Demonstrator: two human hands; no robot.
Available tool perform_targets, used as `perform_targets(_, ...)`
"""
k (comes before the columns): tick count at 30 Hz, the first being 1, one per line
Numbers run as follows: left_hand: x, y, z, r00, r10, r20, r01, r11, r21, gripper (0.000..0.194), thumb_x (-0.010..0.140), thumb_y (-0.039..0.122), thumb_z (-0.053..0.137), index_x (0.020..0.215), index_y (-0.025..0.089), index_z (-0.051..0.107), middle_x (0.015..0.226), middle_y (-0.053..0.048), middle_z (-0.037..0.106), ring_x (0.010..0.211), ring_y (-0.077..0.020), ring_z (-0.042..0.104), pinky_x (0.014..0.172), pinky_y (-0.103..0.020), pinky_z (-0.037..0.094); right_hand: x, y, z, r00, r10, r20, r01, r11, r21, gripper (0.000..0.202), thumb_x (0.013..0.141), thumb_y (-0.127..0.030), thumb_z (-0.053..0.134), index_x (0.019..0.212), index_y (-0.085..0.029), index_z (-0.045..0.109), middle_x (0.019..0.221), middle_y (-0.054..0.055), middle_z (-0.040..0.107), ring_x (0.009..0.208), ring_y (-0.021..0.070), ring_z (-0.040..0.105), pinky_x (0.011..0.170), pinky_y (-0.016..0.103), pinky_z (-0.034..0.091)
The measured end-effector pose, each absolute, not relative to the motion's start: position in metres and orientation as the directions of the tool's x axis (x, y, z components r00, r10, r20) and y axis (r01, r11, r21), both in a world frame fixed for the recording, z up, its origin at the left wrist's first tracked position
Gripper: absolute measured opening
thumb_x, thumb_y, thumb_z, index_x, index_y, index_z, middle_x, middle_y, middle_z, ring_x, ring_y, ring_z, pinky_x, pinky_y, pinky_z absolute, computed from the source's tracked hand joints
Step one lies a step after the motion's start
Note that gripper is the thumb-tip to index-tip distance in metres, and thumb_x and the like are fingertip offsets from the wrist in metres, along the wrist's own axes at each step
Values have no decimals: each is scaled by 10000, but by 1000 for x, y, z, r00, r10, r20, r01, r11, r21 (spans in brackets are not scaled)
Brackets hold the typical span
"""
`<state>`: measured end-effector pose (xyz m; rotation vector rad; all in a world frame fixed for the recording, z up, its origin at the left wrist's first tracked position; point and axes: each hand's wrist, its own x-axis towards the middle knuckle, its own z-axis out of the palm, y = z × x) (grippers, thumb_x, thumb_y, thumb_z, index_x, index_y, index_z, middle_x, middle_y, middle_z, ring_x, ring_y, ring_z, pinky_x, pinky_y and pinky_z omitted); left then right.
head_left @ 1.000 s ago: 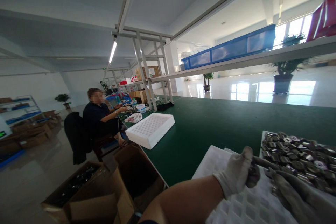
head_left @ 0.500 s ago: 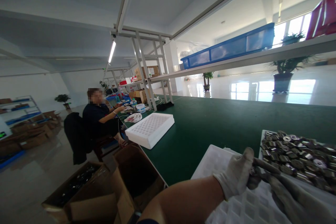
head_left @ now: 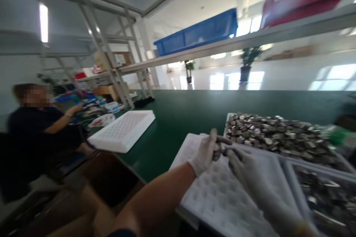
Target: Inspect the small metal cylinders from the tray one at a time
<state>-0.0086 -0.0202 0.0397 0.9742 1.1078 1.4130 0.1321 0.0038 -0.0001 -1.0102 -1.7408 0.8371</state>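
Observation:
My left hand (head_left: 206, 152), in a pale work glove, is closed around a small metal part (head_left: 217, 152) blurred by motion. My gloved right hand (head_left: 240, 161) meets it from the right, its fingers pinched at the part; what they grip is too small to make out. Both hands are above a white foam tray (head_left: 211, 189) with rows of pockets. Behind them, a white bin (head_left: 227, 123) holds a heap of short metal cylinders (head_left: 274, 131). More metal pieces (head_left: 325, 196) fill a second bin at the lower right.
A second white foam tray (head_left: 122, 131) lies on the green table (head_left: 172, 118) at left. Open cardboard boxes (head_left: 111, 177) stand below the table edge. Overhead, a shelf (head_left: 191, 50) carries a blue bin (head_left: 197, 31) and a red bin (head_left: 306, 3). A co-worker (head_left: 36, 118) sits at far left.
My view has swung to the right, bringing more of the metal cylinders and the second bin into sight. My hands stay together over the foam tray.

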Motion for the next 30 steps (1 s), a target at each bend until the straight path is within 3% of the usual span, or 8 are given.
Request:
perform_targets(2, -9, -18, 36, -120, 993, -11, -240, -19, 970, 908, 777, 972, 498, 819, 101, 749, 449, 55, 402, 383, -65, 292, 418, -234, 163, 127, -1, 5, -211, 907, 365, 274, 414, -868, 385, 840, -578, 631, 769, -212, 725, 631, 87, 648, 605, 245, 622, 556, 320, 505)
perform_targets(7, -15, -14, 28, -111, 994, 0, -227, -26, 974, 833, 765, 936, 594, 842, 118, 728, 518, 45, 480, 424, -56, 365, 432, -201, 247, 114, -5, -9, -182, 921, 345, 193, 377, -906, 428, 969, -547, 505, 852, -193, 716, 697, 63, 642, 616, 204, 594, 557, 294, 498)
perform_targets(14, -15, -20, 34, -110, 994, 1, -217, -25, 976, 820, 771, 930, 600, 833, 121, 722, 551, 29, 534, 447, -64, 420, 440, -201, 315, 114, -6, -19, -240, 914, 327, 92, 357, -930, 367, 1010, -485, 508, 924, -202, 726, 686, 35, 637, 604, 194, 591, 549, 277, 513)
perform_targets(19, -13, -22, 37, -122, 992, 17, -216, -44, 975, 775, 797, 900, 608, 807, 132, 712, 559, 28, 542, 458, -71, 442, 438, -200, 330, 113, -9, -8, -253, 881, 399, 39, 422, -906, 340, 1004, -391, 503, 1093, -195, 766, 934, 88, 757, 877, 258, 722, 823, 367, 629)
perform_targets(23, -12, -21, 33, -165, 986, -17, -221, -20, 975, 737, 769, 891, 643, 713, 155, 649, 562, 17, 557, 452, -88, 465, 424, -212, 346, 106, -19, -4, -276, 847, 454, -21, 467, -884, 449, 1016, -302, 464, 1396, -209, 684, 1287, 97, 740, 1257, 267, 678, 1119, 451, 547)
perform_targets(25, -11, -23, 33, -205, 978, -21, -216, -24, 976, 709, 790, 871, 640, 676, 172, 615, 560, 14, 556, 464, -101, 485, 436, -222, 380, 102, -24, -6, -262, 832, 489, 52, 518, -854, 478, 1025, -274, 438, 1446, -204, 654, 1360, 108, 711, 1310, 268, 654, 1144, 473, 534)
perform_targets(28, -9, -26, 33, -268, 963, 4, -200, -60, 978, 667, 849, 823, 620, 659, 183, 601, 598, 0, 594, 542, -125, 558, 524, -243, 479, 95, -30, -13, -249, 788, 563, 311, 615, -725, 517, 1050, -233, 372, 1515, -177, 591, 1420, 145, 668, 1288, 279, 667, 1132, 492, 548)
perform_targets(30, -8, -27, 33, -283, 959, 2, -199, -61, 978, 658, 845, 811, 634, 633, 191, 579, 589, 3, 585, 554, -135, 563, 559, -261, 507, 90, -35, -16, -287, 771, 569, 427, 635, -644, 494, 1048, -220, 434, 1514, -192, 596, 1449, 145, 645, 1269, 285, 669, 1071, 481, 587)
